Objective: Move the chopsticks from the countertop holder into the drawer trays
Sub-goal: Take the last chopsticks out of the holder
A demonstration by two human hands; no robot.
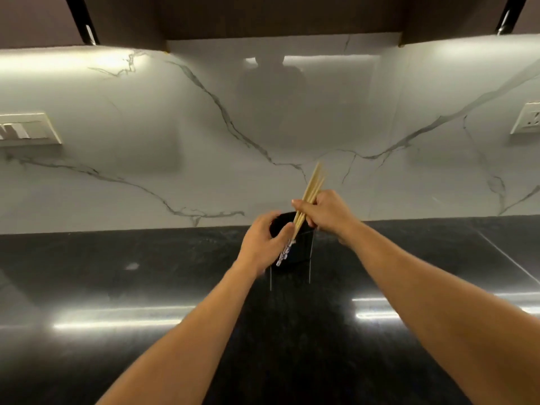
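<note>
A black holder (299,249) stands on the dark countertop (146,273) close to the marble backsplash. My left hand (263,241) wraps around its left side and rim. A bundle of pale wooden chopsticks (312,185) slants up to the right out of the holder, and my right hand (327,211) is closed around their middle. Their patterned lower tips show beside my left thumb, near the holder's left front. The drawer and its trays are out of view.
The white marble backsplash (263,127) rises behind the holder. A switch plate (26,128) sits on it at far left and a socket (529,118) at far right. Dark upper cabinets (277,16) hang overhead. The glossy countertop stretches to both sides.
</note>
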